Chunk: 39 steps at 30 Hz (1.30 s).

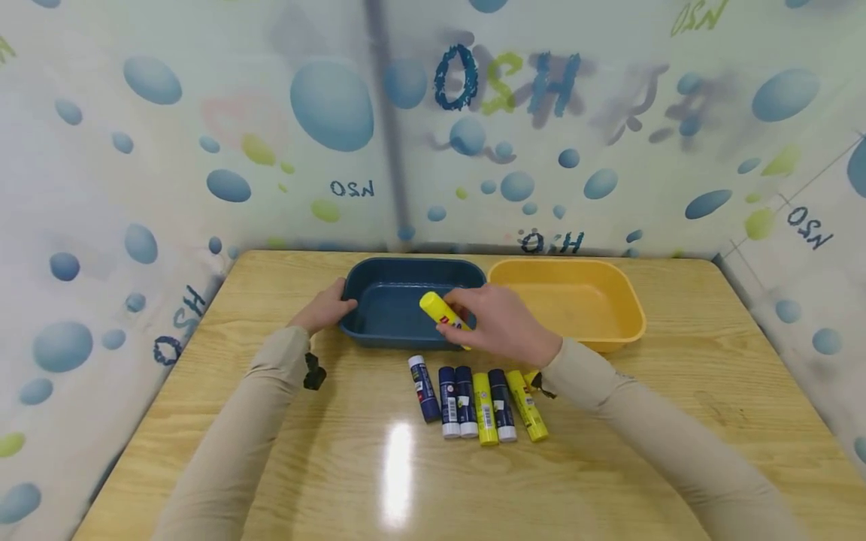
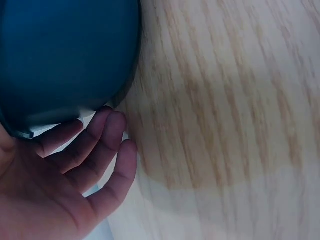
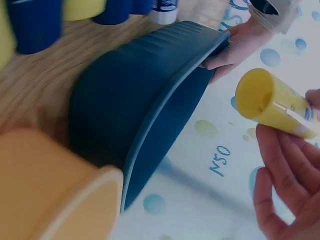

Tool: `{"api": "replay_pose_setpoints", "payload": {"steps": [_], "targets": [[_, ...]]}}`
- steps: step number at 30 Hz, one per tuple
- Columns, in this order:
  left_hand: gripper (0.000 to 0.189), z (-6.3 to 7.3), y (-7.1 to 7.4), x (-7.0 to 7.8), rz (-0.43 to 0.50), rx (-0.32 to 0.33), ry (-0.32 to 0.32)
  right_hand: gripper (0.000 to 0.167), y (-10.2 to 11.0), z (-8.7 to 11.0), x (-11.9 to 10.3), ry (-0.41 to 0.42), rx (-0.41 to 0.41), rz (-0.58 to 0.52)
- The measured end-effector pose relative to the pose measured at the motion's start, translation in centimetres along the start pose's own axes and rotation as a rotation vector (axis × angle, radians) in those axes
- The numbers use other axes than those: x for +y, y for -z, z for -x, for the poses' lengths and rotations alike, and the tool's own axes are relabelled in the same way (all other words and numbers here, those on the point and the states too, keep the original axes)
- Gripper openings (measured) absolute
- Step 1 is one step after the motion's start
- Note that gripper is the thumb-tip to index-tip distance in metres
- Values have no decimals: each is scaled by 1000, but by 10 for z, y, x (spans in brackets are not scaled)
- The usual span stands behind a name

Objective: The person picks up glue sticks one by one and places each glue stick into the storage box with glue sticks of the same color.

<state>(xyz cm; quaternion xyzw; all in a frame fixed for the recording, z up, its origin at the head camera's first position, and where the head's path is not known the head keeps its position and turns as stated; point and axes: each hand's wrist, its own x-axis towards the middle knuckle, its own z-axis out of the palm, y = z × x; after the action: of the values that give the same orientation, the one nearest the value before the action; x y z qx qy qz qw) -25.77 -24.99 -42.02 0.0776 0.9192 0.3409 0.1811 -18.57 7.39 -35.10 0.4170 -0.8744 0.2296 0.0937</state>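
My right hand (image 1: 506, 321) pinches a yellow glue stick (image 1: 440, 308) above the right part of the dark blue plastic tray (image 1: 413, 341). In the right wrist view the hollow round end of that glue stick (image 3: 255, 95) points away from the fingers. My left hand (image 1: 325, 306) holds the tray's left end, thumb over the rim and fingers along the outer wall; the left wrist view shows those fingers (image 2: 116, 132) bent against the tray (image 2: 70, 60). Inside the tray, the visible floor is bare. My right hand hides its right front corner.
On the wooden table (image 1: 325, 466), several glue sticks lie side by side in front of the tray, among them a dark blue one (image 1: 424, 389) and a yellow one (image 1: 484, 409). An orange-yellow tray (image 1: 632, 319) stands right of the blue one. Behind is a patterned wall (image 1: 271, 195).
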Motion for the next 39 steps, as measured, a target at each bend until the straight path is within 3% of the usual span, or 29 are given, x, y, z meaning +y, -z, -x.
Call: {"api": "replay_pose_setpoints", "payload": {"steps": [6, 16, 23, 32, 39], "targets": [[64, 2, 2, -2, 30, 8, 18, 25, -7, -36, 11, -228, -55, -268], [64, 5, 3, -3, 38, 34, 36, 31, -31, -92, 30, -433, -139, -420], [66, 5, -1, -4, 30, 49, 45, 39, -44, -117, 40, -602, -220, -602], [65, 1, -7, 4, 14, 59, 70, 35, -61, -131, 48, -741, -322, -692], [67, -2, -8, 2, 40, 54, 74, 39, -71, -142, 54, -840, -553, -604]]}}
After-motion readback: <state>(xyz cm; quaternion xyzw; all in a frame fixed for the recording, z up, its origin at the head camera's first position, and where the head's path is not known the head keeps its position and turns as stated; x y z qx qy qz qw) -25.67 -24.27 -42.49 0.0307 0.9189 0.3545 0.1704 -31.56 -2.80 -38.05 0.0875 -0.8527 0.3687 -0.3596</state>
